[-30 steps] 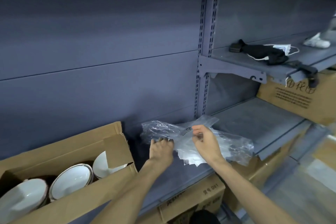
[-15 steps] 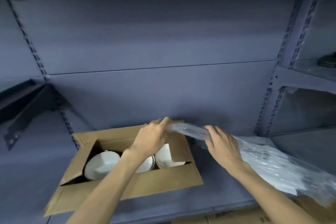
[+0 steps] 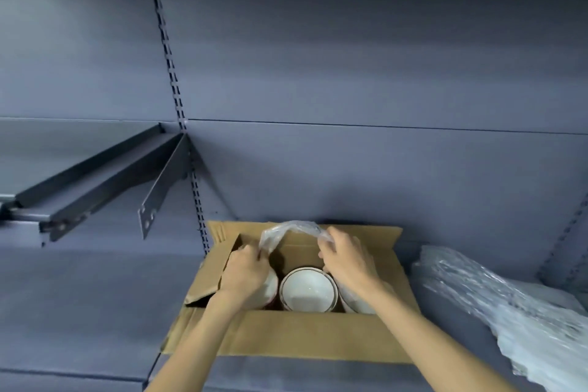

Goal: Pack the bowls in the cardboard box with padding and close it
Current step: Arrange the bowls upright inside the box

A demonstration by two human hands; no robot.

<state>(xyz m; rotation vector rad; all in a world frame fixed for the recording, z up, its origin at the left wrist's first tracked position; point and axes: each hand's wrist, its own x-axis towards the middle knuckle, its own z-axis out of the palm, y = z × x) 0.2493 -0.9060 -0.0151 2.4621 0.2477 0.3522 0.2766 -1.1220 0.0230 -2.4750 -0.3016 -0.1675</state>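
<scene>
An open cardboard box (image 3: 299, 337) stands on a grey shelf, its flaps folded outward. Inside it sit white bowls with dark red rims; the middle bowl (image 3: 308, 289) shows fully, while those to its left and right are mostly covered by my hands. A strip of clear plastic padding (image 3: 291, 229) arches over the back of the box. My left hand (image 3: 246, 274) pinches its left end, low over the left bowl. My right hand (image 3: 345, 259) grips its right end over the right bowl.
A pile of more clear plastic padding (image 3: 509, 305) lies on the shelf to the right of the box. An empty shelf bracket (image 3: 162, 188) juts out at the left, above shelf level. The grey back wall rises directly behind the box.
My view swung left from the padding pile to the box. Both hands carried one padding strip from the right of the shelf into the box, over the bowls.
</scene>
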